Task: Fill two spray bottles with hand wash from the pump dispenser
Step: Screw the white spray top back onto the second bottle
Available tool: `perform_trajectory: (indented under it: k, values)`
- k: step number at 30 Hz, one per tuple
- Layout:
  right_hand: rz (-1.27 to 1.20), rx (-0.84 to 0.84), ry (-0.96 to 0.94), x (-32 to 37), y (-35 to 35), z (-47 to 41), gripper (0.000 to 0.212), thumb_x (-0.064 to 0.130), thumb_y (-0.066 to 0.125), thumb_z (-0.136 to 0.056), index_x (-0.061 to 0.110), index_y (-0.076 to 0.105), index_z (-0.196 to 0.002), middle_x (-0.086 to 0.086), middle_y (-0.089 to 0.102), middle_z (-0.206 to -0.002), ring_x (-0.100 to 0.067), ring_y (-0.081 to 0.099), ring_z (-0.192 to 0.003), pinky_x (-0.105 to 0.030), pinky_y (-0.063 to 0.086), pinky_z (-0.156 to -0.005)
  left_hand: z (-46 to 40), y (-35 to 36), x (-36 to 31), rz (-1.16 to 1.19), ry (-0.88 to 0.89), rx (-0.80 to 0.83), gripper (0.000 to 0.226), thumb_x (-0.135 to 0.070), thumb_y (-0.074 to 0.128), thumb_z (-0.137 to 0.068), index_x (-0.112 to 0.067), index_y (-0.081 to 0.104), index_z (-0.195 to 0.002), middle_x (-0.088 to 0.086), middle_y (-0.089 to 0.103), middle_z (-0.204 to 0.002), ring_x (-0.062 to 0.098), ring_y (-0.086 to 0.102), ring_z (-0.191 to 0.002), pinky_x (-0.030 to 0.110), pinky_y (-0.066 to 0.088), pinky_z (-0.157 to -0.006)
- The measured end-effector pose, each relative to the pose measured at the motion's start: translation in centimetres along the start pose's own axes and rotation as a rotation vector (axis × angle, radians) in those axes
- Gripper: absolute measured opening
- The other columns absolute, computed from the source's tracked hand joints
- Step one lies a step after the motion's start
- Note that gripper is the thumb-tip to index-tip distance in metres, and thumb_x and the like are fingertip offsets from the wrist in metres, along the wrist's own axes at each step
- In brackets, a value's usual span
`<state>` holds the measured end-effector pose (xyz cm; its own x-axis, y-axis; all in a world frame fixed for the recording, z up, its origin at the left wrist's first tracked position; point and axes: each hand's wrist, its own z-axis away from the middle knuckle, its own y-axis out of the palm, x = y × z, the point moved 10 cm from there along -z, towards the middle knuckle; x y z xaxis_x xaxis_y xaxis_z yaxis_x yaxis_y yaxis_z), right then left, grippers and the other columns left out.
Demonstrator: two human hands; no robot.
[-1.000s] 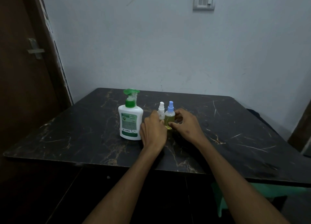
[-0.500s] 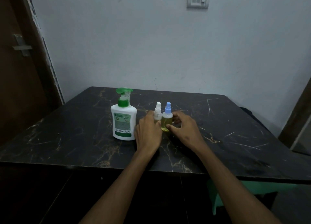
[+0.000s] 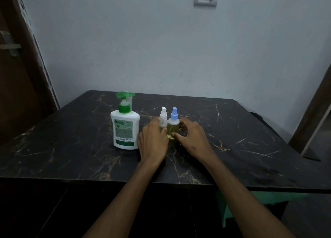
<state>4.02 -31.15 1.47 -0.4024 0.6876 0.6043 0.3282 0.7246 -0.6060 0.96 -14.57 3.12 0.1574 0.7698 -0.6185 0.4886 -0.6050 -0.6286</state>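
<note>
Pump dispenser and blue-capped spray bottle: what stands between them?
In the head view, the white-capped spray bottle and the left hand holding it lie between the pump dispenser and the blue-capped spray bottle.

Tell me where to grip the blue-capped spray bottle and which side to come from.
Grip the blue-capped spray bottle round its rounded body, below the narrow blue nozzle, which is probably too slim for a firm hold. Come from its right with the right hand, whose thumb and fingers already curl round it. The white-capped spray bottle and the left hand crowd its left side.
</note>
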Motion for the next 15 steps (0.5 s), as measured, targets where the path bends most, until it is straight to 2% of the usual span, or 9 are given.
perform_trajectory:
  k: [10,15]
  values:
    - [0.02,0.013,0.015,0.02,0.14,0.04,0.047,0.031,0.081,-0.083,0.025,0.065,-0.127,0.008,0.069,-0.112,-0.009,0.059,-0.104,-0.036,0.054,-0.091,0.03,-0.03,0.06,-0.002,-0.004,0.002,0.035,-0.029,0.069,-0.1,-0.02,0.062,-0.133,0.002,0.073,-0.127,0.024,0.068,-0.115,0.033,0.048,-0.087]
    - [0.025,0.003,0.007,0.16,-0.04,0.11,0.045,0.03,0.082,-0.082,0.024,0.066,-0.124,0.007,0.071,-0.108,-0.008,0.06,-0.1,-0.032,0.053,-0.087,0.08,0.0,0.15,-0.007,-0.012,0.006,0.03,-0.027,0.068,-0.101,-0.02,0.062,-0.129,0.004,0.073,-0.124,0.026,0.068,-0.115,0.034,0.047,-0.085]
